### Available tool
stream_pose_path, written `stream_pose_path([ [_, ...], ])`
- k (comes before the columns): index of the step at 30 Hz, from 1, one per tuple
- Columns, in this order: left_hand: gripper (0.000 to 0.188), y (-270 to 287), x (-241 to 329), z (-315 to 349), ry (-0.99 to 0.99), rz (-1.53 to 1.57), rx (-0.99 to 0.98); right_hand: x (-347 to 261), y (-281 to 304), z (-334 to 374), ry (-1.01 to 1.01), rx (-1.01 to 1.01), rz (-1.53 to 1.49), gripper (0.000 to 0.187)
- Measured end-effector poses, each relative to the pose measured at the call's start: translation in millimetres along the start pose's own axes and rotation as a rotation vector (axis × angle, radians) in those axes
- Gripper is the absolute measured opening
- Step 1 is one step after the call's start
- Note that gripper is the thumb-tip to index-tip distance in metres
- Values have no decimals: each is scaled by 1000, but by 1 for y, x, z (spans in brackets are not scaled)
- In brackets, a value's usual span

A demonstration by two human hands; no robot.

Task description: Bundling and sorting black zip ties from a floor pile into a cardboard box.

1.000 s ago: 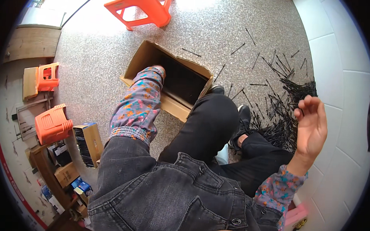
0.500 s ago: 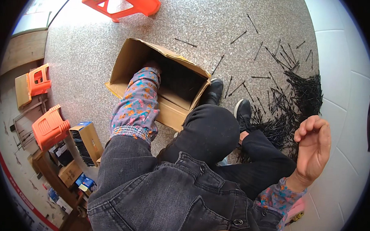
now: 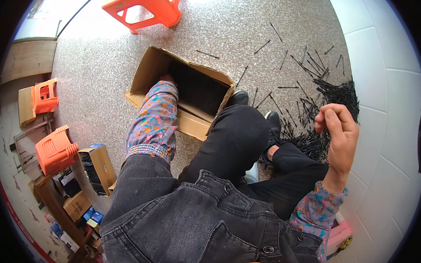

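Two hands at work: the left hand (image 3: 166, 79) reaches into the cardboard box (image 3: 184, 91) on the floor, fingers hidden, grip undetermined. The right hand (image 3: 338, 131) is raised, fingers curled, apparently empty, above the black rods (image 3: 334, 96). Advise lowering items flat into the box.

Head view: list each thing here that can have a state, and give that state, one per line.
Cardboard box: open, tipped on its side, dark inside.
Left hand: reaching into the box mouth, mostly hidden.
Right hand: raised, fingers curled; whether it holds anything cannot be told.
Black rods: loose, piled and scattered on the floor.
Orange stool: upright.
Small blue-topped box: open, dark contents.
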State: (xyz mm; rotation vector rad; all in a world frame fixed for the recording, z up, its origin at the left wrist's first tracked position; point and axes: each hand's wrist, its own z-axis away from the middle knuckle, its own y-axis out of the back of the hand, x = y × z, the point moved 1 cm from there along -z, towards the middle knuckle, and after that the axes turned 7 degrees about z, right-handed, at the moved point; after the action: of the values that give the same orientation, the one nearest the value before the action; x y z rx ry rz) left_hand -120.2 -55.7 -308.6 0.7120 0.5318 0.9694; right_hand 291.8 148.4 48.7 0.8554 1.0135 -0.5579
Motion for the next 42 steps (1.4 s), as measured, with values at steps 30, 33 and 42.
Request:
stream_pose_path([
  [30, 39, 183, 35, 142, -330, 130, 133, -24, 87, 184, 690, -110, 450, 22],
  [33, 40, 222, 61, 196, -473, 101, 223, -16, 105, 205, 683, -17, 434, 25],
  [42, 27, 213, 217, 372, -1045, 335, 239, 49, 150, 150, 311, 410, 455, 27],
])
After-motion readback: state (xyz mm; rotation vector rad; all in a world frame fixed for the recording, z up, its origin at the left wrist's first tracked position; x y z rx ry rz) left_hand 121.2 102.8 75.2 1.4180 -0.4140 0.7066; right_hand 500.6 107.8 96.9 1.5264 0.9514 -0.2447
